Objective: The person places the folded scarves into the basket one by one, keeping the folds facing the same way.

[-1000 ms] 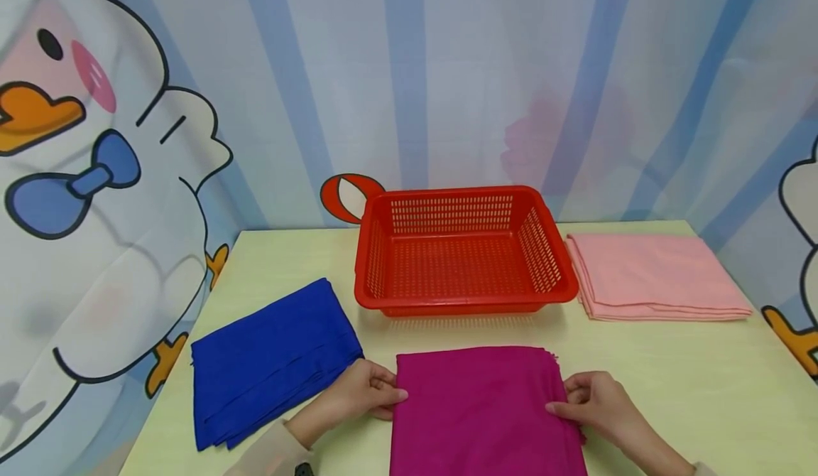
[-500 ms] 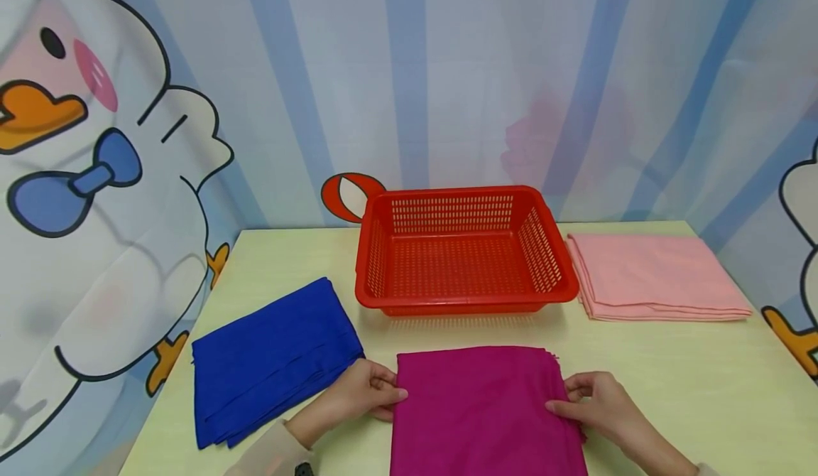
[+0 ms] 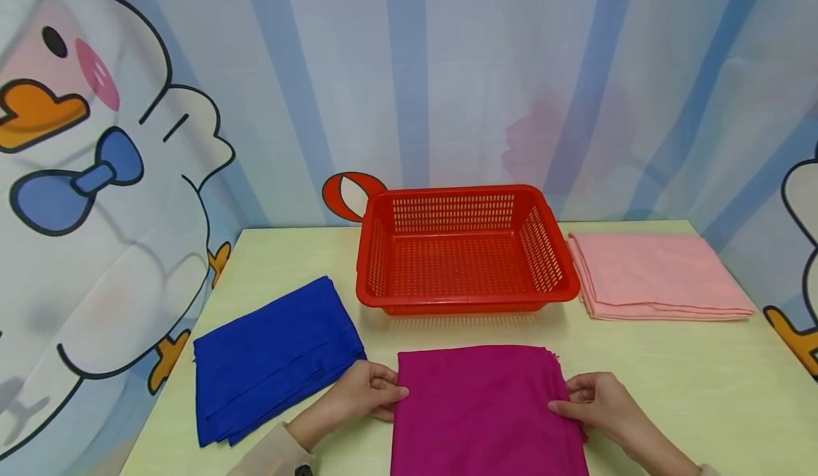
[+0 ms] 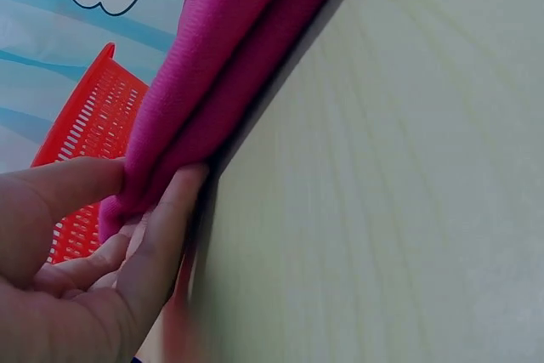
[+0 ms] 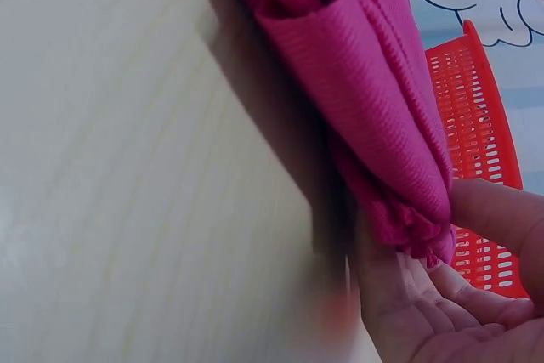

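Observation:
A folded magenta cloth (image 3: 479, 412) lies at the front of the table, its lower edge cut off by the head view. My left hand (image 3: 364, 393) pinches its left side, thumb on top and fingers beneath. On the opposite side my right hand (image 3: 601, 408) pinches the cloth the same way. Up close, the left wrist view shows thumb and fingers around the thick folded edge (image 4: 204, 82). Several layers and a frayed edge of the magenta cloth (image 5: 374, 108) show in the right wrist view, between the thumb and fingers there.
Behind the magenta cloth stands a red plastic basket (image 3: 466, 300) with slotted walls and nothing in it. A folded blue cloth (image 3: 275, 362) lies to the left, close to my left hand. At the back right is a folded pink cloth (image 3: 658, 273), beside the basket. A printed curtain (image 3: 466, 71) hangs behind the table.

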Demonstrator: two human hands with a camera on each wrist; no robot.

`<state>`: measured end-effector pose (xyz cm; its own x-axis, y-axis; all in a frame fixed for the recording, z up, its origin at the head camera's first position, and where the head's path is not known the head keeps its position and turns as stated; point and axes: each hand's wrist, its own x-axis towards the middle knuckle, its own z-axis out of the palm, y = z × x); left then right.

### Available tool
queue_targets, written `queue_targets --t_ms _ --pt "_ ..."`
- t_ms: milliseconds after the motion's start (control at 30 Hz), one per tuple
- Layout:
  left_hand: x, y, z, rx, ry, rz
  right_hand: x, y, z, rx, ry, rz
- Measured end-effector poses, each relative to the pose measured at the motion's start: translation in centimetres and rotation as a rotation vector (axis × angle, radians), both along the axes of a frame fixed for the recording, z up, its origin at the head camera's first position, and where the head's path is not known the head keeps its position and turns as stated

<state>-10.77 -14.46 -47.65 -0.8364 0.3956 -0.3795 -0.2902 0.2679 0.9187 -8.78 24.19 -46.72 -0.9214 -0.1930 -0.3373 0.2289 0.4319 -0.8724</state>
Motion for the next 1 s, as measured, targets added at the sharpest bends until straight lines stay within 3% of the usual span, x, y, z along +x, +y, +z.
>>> queue_targets --t_ms 367,567,1000 --pt "0.07 0.02 -0.08 0.038 0.002 0.009 -0.21 0.20 0.29 -0.017 0.015 0.042" --pt "-0.12 0.03 0.16 0.063 -0.034 0.021 -0.33 0.37 0.55 -0.067 0.031 0.061" --pt "0.12 0.00 0.54 0.099 -0.055 0.033 -0.32 0.53 0.73 -0.115 0.014 0.059"
